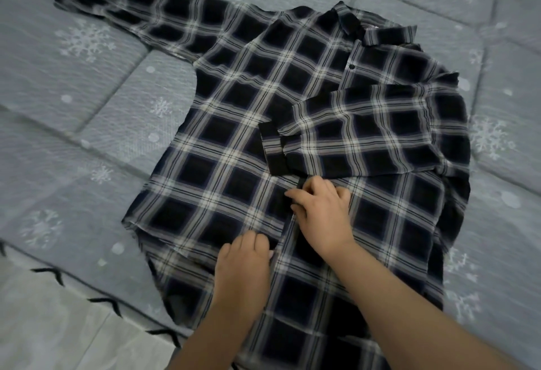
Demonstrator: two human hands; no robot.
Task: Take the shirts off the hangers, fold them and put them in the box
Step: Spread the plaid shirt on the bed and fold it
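Note:
A dark navy and white plaid shirt [248, 124] lies flat, front up, on a bed. Its right sleeve is folded across the chest; its left sleeve stretches out toward the upper left. My right hand [322, 208] sits on the button placket at mid-shirt, fingers curled and pinching the fabric edge. My left hand [246, 255] lies lower on the front panel near the hem, fingers bent down onto the cloth beside the placket. No hanger or box is in view.
The bed is covered by a grey-blue quilted cover [87, 106] with white snowflakes. Its edge with black zigzag stitching [102, 302] runs along the lower left, and pale floor [58, 334] shows beyond it.

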